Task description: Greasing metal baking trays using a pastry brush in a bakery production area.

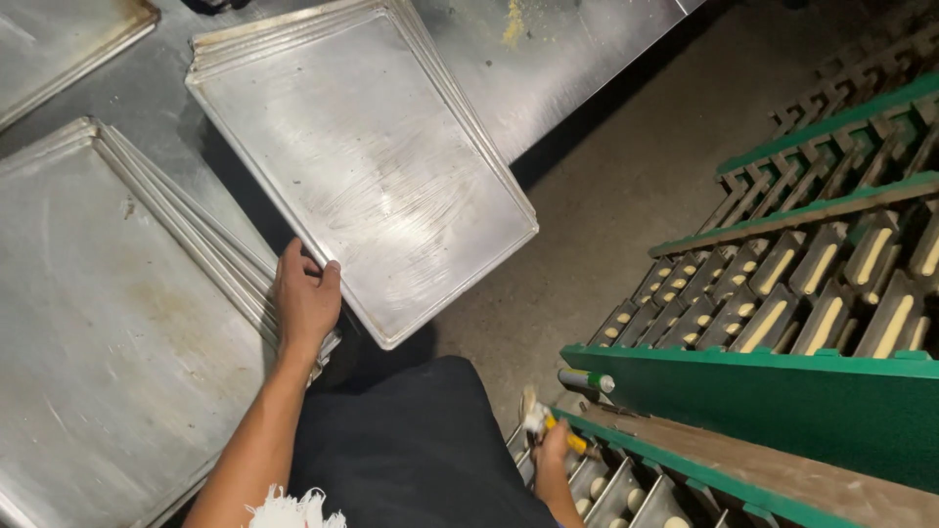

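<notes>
1. Left hand (305,293): fingers curled over the near long edge of a stack of metal baking trays (367,161); palm down, forearm reaching up from the lower left. Grip is closed on the tray rim.
2. Stack of metal baking trays: several rectangular, scuffed, shallow-rimmed sheets nested together, lying skewed on the steel worktable (577,59), upper centre of the view. The near right corner overhangs the table edge above the floor.
3. Second tray stack (108,323): same kind of sheets, at the left, just beside the left hand; its right edges fan out slightly under the wrist.
4. Third tray (59,34): partly in view at the upper left corner, apart from the other two stacks.
5. Right hand (554,445): low at the bottom centre, closed around a small tool with a yellow handle (575,442) and a pale, blurred end; what kind of tool cannot be told.
6. Green conveyor machine (773,391): at the right, green-painted rails and side panel, carrying rows of narrow metal moulds (822,293).
7. Dough pieces (827,323): pale yellow, elongated, one lying in each of many moulds; further moulds with pale pieces sit just below the right hand.
8. Small cylinder with a green band (585,379): projects from the left end of the green panel, just above the right hand.
9. Concrete floor (606,215): between worktable and machine.
10. Dark garment (411,450): the person's own, bottom centre, between the two arms.
</notes>
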